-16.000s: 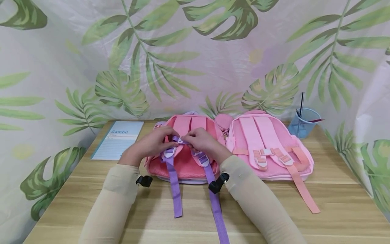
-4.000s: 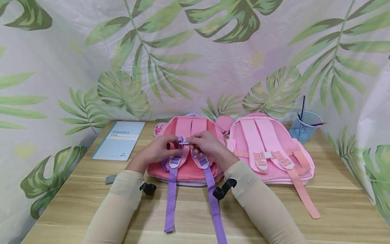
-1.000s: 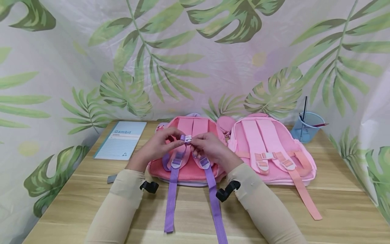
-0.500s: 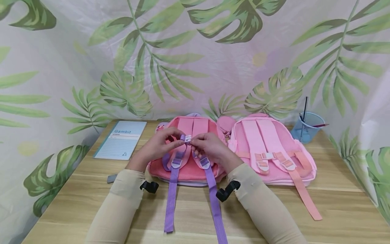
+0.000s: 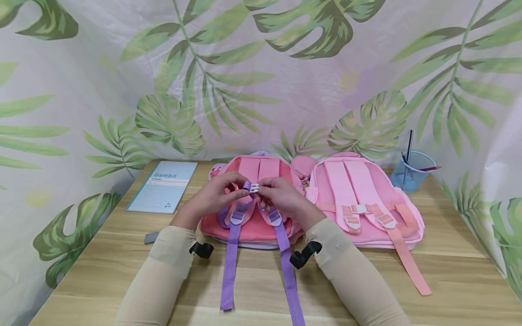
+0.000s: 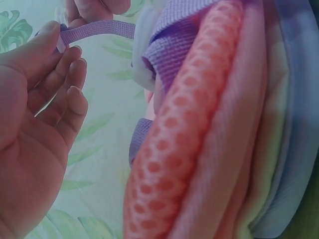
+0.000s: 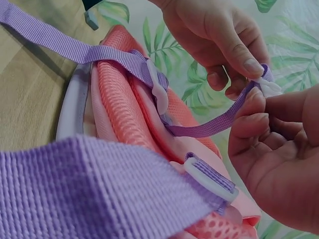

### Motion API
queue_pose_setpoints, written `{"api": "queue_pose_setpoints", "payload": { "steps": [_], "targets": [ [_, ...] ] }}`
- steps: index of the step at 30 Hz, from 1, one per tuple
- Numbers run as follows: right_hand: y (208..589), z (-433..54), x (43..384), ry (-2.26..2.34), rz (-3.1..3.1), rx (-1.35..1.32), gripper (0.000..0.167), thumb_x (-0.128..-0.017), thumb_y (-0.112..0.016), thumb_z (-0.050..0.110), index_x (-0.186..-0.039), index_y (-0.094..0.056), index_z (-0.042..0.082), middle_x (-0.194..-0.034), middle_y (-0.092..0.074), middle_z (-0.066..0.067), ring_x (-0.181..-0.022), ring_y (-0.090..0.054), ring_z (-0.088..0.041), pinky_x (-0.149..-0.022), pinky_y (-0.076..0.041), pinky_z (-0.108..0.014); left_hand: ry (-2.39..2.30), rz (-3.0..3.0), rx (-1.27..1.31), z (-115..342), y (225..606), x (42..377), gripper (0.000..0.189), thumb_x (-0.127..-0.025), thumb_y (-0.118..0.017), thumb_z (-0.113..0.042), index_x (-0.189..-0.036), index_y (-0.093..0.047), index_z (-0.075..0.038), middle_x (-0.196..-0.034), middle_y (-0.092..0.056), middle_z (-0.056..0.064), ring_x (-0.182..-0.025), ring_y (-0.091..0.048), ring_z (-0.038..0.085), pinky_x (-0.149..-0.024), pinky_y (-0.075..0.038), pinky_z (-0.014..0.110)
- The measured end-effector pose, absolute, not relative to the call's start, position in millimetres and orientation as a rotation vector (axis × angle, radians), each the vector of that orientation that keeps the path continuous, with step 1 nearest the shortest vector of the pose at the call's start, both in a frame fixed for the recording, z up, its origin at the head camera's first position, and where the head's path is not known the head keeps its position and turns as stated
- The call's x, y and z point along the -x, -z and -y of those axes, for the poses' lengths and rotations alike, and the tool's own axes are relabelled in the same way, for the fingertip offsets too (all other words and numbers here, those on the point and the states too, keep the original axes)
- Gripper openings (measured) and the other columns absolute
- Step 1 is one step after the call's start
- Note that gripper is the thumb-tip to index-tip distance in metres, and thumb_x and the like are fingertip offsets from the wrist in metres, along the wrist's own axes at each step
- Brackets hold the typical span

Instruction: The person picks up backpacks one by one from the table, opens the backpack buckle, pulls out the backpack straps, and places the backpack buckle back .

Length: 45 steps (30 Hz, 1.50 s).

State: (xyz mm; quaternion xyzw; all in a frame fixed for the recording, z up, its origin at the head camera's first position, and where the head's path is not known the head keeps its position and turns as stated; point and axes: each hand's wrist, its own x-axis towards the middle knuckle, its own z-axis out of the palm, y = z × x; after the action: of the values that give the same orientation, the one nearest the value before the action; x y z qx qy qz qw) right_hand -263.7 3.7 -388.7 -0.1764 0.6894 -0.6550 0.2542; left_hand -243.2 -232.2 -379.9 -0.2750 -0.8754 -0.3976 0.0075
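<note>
Above a coral backpack (image 5: pixel 228 230) in the head view, my left hand (image 5: pixel 218 194) pinches a looped end of purple strap (image 5: pixel 246 185) between thumb and forefinger. A white pronged side-release buckle (image 5: pixel 254 188) sits at that strap end, and my right hand (image 5: pixel 283 195) pinches its other side with its fingertips. In the right wrist view the purple strap (image 7: pixel 207 128) runs from the bag up to the buckle (image 7: pixel 270 88), between both thumbs. White strap adjusters (image 5: pixel 237 217) lie on the padded shoulder straps, with a purple strap tail (image 5: pixel 229 271) hanging toward me from the left one.
A pink backpack (image 5: pixel 326 231) lies to the right, its small white chest buckle (image 5: pixel 359 208) fastened. Behind it stands a blue mesh pen cup (image 5: pixel 413 174). A notebook (image 5: pixel 159 192) and a small grey block (image 5: pixel 151 237) are on the wooden table (image 5: pixel 261 280) at left.
Since sixteen seconds ago, the left purple tail hangs longer and straighter. Over the last few seconds the buckle has turned so its prongs show, while both hands stay nearly in place.
</note>
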Motion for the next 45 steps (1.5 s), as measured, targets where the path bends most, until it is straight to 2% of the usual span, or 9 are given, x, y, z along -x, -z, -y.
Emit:
{"api": "queue_pose_setpoints", "payload": {
  "steps": [7, 14, 19, 24, 31, 36, 40, 45],
  "targets": [
    [388.4, -5.3, 263.6, 1.791, -1.866, 0.430, 0.027, -0.114, -0.044, 0.010, -0.115, -0.062, -0.010, -0.077, -0.062, -0.003, -0.064, -0.056, -0.014, -0.061, -0.051, -0.024, 1.237, 2.746, 0.856, 231.4, 380.3, 243.6, 0.018, -0.102, -0.075, -0.014, -0.120, -0.074, -0.013, -0.108, -0.070, 0.002, -0.102, -0.062, 0.020, -0.088, -0.050, 0.036],
    [386.6, -6.7, 265.1, 1.811, -1.896, 0.378, 0.035, -0.114, -0.048, 0.025, -0.097, -0.067, 0.000, -0.073, -0.063, -0.002, -0.061, -0.055, -0.013, -0.057, -0.049, -0.025, 1.190, 2.762, 0.878, 230.5, 377.6, 245.8, 0.018, -0.102, -0.075, -0.014, -0.120, -0.074, -0.013, -0.109, -0.070, 0.002, -0.102, -0.062, 0.019, -0.089, -0.050, 0.037],
    [385.8, -5.4, 264.3, 1.752, -1.977, 0.425, 0.032, -0.112, -0.057, 0.021, -0.099, -0.068, -0.006, -0.069, -0.061, -0.001, -0.058, -0.055, -0.012, -0.054, -0.045, -0.025, 1.168, 2.776, 0.902, 228.2, 375.0, 246.4, 0.020, -0.102, -0.076, -0.016, -0.122, -0.073, -0.015, -0.109, -0.070, 0.000, -0.103, -0.062, 0.019, -0.090, -0.051, 0.039],
    [387.2, -4.5, 264.2, 1.789, -1.946, 0.408, 0.032, -0.111, -0.057, 0.016, -0.100, -0.064, -0.013, -0.067, -0.059, -0.001, -0.057, -0.054, -0.011, -0.052, -0.044, -0.023, 1.156, 2.836, 0.849, 229.1, 377.3, 246.0, 0.028, -0.100, -0.080, -0.018, -0.126, -0.073, -0.011, -0.113, -0.072, 0.004, -0.105, -0.064, 0.024, -0.092, -0.053, 0.042],
    [386.8, -4.7, 262.4, 1.801, -1.958, 0.401, 0.031, -0.111, -0.057, 0.016, -0.092, -0.064, -0.007, -0.068, -0.058, -0.001, -0.056, -0.052, -0.010, -0.051, -0.042, -0.022, 1.064, 3.022, 0.811, 234.0, 394.7, 250.3, 0.027, -0.098, -0.080, -0.014, -0.124, -0.073, -0.008, -0.112, -0.075, 0.004, -0.103, -0.067, 0.019, -0.092, -0.058, 0.039],
    [388.6, -4.1, 263.6, 1.810, -1.951, 0.409, 0.031, -0.111, -0.057, 0.015, -0.096, -0.063, -0.012, -0.068, -0.057, 0.000, -0.057, -0.051, -0.010, -0.051, -0.042, -0.022, 1.062, 3.017, 0.890, 235.0, 406.0, 254.3, 0.023, -0.097, -0.081, -0.012, -0.119, -0.075, -0.008, -0.111, -0.077, 0.004, -0.105, -0.070, 0.016, -0.101, -0.059, 0.044],
    [389.4, -4.3, 264.1, 1.814, -1.945, 0.404, 0.030, -0.111, -0.057, 0.014, -0.100, -0.062, -0.014, -0.069, -0.057, 0.001, -0.058, -0.051, -0.010, -0.052, -0.041, -0.021, 1.076, 3.036, 0.873, 234.6, 409.1, 255.4, 0.019, -0.098, -0.081, -0.012, -0.116, -0.077, -0.009, -0.109, -0.078, 0.003, -0.102, -0.069, 0.015, -0.101, -0.059, 0.045],
    [389.6, -5.2, 264.0, 1.819, -1.946, 0.402, 0.030, -0.111, -0.057, 0.015, -0.092, -0.064, -0.007, -0.069, -0.056, 0.000, -0.058, -0.050, -0.010, -0.052, -0.041, -0.022, 1.061, 3.048, 0.872, 232.9, 411.8, 257.1, 0.018, -0.097, -0.081, -0.012, -0.115, -0.079, -0.009, -0.108, -0.078, 0.002, -0.100, -0.069, 0.013, -0.100, -0.060, 0.043]
  ]
}}
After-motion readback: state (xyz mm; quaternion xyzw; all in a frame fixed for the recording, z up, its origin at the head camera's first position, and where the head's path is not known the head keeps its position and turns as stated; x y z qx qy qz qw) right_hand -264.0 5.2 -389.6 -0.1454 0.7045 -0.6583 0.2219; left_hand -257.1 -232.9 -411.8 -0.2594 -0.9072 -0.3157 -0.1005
